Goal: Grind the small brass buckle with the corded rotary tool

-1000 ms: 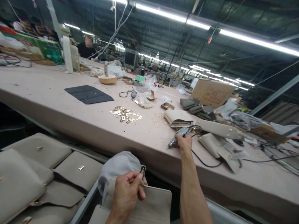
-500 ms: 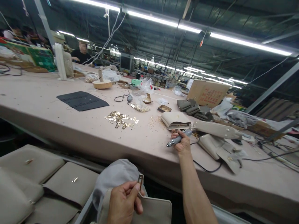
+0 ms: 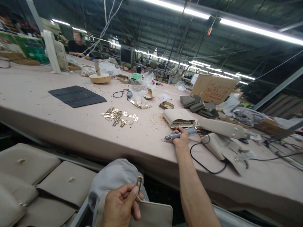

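Observation:
My left hand (image 3: 121, 203) pinches a small gold metal plate (image 3: 139, 183) with a slot in it, at the edge of a beige leather piece (image 3: 156, 212) over my lap. Out over the table, my right hand (image 3: 181, 137) is wrapped round a grey electric screwdriver (image 3: 172, 136), its thin tip pointing left. Just behind that hand lies a folded beige bag (image 3: 178, 118). A pile of gold plates (image 3: 115, 116) is spread on the pink table (image 3: 139, 142).
Beige bags (image 3: 68, 183) fill the lower left. A black sheet (image 3: 77, 96), an open small box (image 3: 166, 105), dark pouches (image 3: 199, 105) and a cardboard box (image 3: 213, 89) stand farther back. A black cord (image 3: 201, 167) loops beside my right forearm. A person (image 3: 78, 44) sits behind.
My right hand has moved slightly left and up with the screwdriver, whose thin tip now shows. The cord has lifted into a wider loop. The whole view has shifted a little.

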